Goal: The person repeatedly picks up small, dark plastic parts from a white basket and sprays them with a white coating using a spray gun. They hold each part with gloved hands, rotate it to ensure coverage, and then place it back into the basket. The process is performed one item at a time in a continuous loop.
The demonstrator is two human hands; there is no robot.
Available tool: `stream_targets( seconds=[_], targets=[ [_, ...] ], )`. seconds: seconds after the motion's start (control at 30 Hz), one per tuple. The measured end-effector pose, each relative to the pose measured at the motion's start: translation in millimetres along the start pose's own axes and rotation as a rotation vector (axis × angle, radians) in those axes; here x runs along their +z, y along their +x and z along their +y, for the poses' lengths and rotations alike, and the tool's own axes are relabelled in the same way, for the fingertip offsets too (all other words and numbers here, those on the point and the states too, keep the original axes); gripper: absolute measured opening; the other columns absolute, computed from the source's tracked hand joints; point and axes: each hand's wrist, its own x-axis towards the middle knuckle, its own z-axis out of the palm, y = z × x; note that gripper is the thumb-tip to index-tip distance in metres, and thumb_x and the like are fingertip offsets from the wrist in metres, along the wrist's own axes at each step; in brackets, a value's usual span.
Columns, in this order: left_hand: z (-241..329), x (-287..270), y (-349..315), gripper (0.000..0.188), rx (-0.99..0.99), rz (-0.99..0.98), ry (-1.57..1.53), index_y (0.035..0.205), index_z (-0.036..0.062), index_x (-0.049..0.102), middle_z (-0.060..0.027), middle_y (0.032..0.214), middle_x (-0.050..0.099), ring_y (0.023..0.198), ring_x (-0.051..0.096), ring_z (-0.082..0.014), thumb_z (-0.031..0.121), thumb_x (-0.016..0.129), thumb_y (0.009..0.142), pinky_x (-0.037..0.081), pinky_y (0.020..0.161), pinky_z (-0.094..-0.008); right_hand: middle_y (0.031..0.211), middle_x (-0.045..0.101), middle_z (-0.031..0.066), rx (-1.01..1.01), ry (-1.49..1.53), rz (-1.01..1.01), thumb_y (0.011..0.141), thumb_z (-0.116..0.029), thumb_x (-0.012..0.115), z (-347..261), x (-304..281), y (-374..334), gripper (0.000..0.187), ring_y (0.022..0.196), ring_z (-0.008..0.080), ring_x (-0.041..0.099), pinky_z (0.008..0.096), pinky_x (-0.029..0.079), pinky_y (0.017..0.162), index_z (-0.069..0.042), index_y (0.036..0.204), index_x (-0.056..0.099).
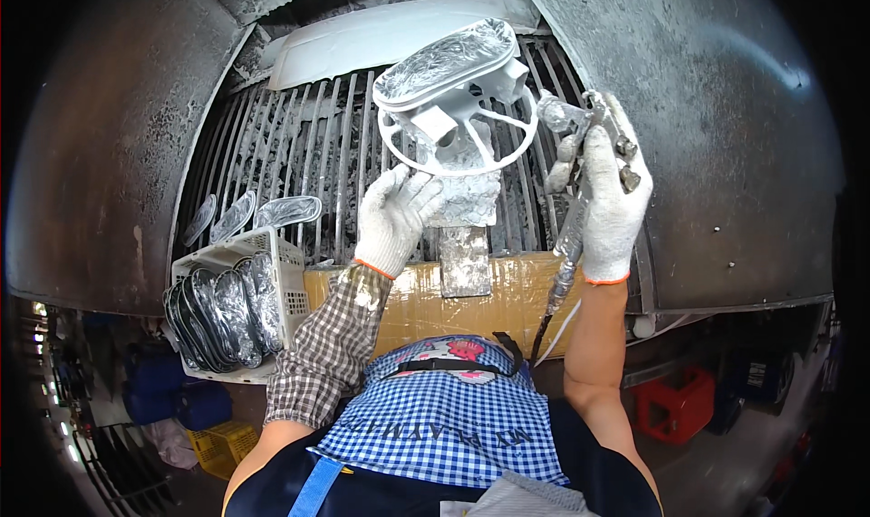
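My right hand (605,186), in a white knit glove, is wrapped around a spray gun (566,116) crusted with pale coating. The gun's nozzle faces left toward a long oval part (446,62) with a film-covered face and a white rim. That part rests tilted on blocks above a white spoked wheel stand (478,138). Just below the wheel's near left rim is my gloved left hand (397,216), fingers extended and holding nothing. Whether its fingertips touch the rim I cannot tell. A hose (555,295) runs down from the gun.
A white plastic basket (288,281) of film-wrapped oval parts stands at left, and several similar parts (236,216) lie behind it on the metal bar grate (340,154). Coated panels (725,154) wall both sides. Brown-taped board (390,304) edges the front. A red stool (675,404) stands lower right.
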Motion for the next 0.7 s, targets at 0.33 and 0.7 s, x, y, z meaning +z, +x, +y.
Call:
stream_targets(
  seconds=[0.33,0.7],
  targets=[
    [-1,7,-2,0.069,0.005,-0.071,0.058,0.155,-0.0045,0.043,-0.0282,0.149,0.054,0.137,0.056,-0.0427,0.038,0.061,0.103,0.048,0.115,-0.0554,0.117,0.069,0.0091,0.005,-0.031,-0.025,0.109,-0.005,0.061,-7,7,-18,0.053,0.083,0.0067,0.061,0.0217,0.053,0.068,0.005,0.159,0.044],
    [8,4,2,0.064,0.057,-0.031,0.061,0.150,-0.0053,0.047,-0.0291,0.144,0.058,0.134,0.059,-0.0444,0.035,0.061,0.103,0.051,0.112,-0.0561,0.125,0.070,0.0135,-0.030,-0.096,-0.156,0.108,-0.010,0.064,9,2,-26,0.055,0.099,0.0124,0.068,0.0296,0.059,0.085,0.007,0.157,0.045]
  ],
)
